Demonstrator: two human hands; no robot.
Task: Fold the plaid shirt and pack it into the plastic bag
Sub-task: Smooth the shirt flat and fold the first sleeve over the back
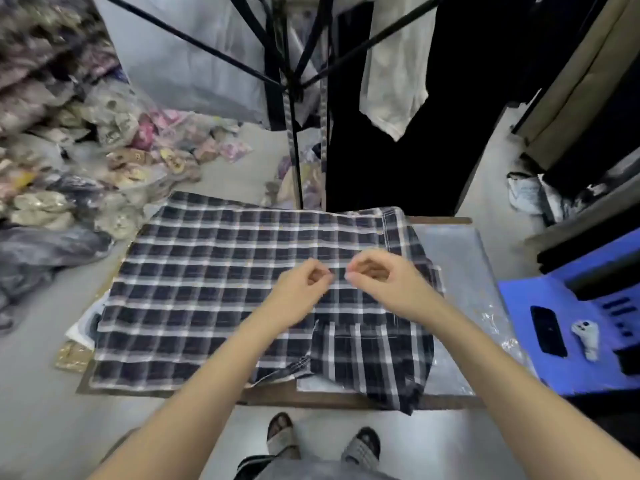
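Observation:
A dark blue and white plaid shirt [207, 292] lies spread flat on a low wooden board [311, 398], its collar end toward the right. Clear plastic bags [460, 271] lie under and beside the shirt on the right. My left hand [304, 282] and my right hand [377, 275] hover close together over the middle right of the shirt, fingers curled and pinched near its front strip. Motion blur hides whether the fingertips hold cloth or a button.
Heaps of bagged garments [69, 150] fill the floor at the left. A black rack [294, 98] with hanging clothes stands behind the board. A blue stool [540, 306] at the right carries a dark phone [549, 330] and a small white device [587, 337]. My sandalled feet [322, 441] stand below.

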